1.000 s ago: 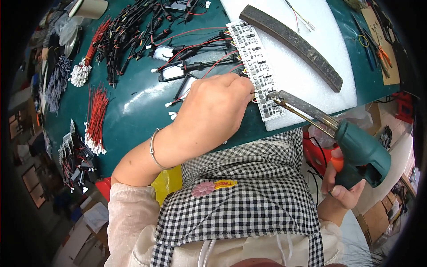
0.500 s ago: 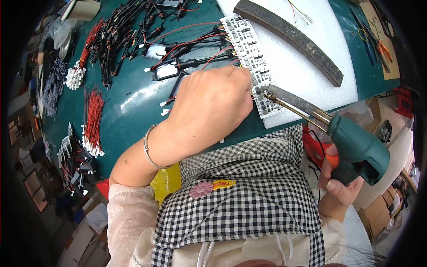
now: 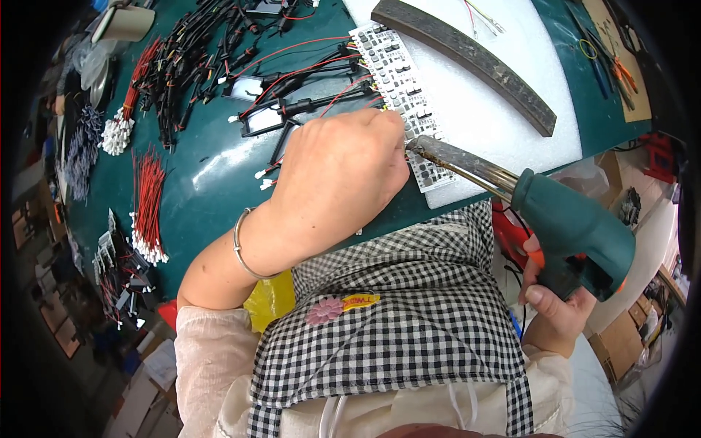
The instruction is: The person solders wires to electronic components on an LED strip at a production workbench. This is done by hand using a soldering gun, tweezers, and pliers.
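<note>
The right hand [image 3: 558,310] is wrapped round the grip of a green soldering gun [image 3: 577,223], whose tip points at the lower part of the white board [image 3: 401,80]. The left hand [image 3: 343,160] curls at the board's left edge; its fingertips are hidden, so I cannot tell whether they grip anything. The board lies on foam [image 3: 482,117] on the tabletop [image 3: 212,208], beside a dark bar [image 3: 467,57].
</note>
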Demonstrator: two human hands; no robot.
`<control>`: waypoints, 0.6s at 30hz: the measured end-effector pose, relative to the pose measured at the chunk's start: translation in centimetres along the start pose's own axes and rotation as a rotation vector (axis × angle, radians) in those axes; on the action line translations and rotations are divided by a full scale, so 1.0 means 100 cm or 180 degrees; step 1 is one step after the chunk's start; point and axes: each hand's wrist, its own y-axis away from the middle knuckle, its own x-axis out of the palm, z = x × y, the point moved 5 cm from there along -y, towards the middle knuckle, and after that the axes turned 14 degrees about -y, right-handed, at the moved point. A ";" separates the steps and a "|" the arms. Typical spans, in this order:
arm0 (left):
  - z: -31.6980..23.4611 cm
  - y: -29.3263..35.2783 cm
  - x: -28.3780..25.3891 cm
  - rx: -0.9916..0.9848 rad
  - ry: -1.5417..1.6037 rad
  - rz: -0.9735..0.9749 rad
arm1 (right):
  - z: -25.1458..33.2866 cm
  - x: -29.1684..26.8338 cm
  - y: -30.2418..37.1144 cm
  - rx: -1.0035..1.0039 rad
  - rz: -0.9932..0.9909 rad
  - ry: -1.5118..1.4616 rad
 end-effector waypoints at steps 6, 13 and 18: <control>-0.001 0.000 0.000 -0.0057 -0.0005 0.0047 | 0.008 0.000 0.006 0.0292 -0.0229 0.0540; 0.000 -0.001 0.001 -0.0087 -0.0151 0.0121 | 0.005 -0.001 -0.008 -0.0371 0.0000 -0.0265; 0.000 -0.001 0.002 -0.0079 -0.0131 0.0113 | 0.017 0.001 -0.015 -0.0381 -0.0149 -0.0671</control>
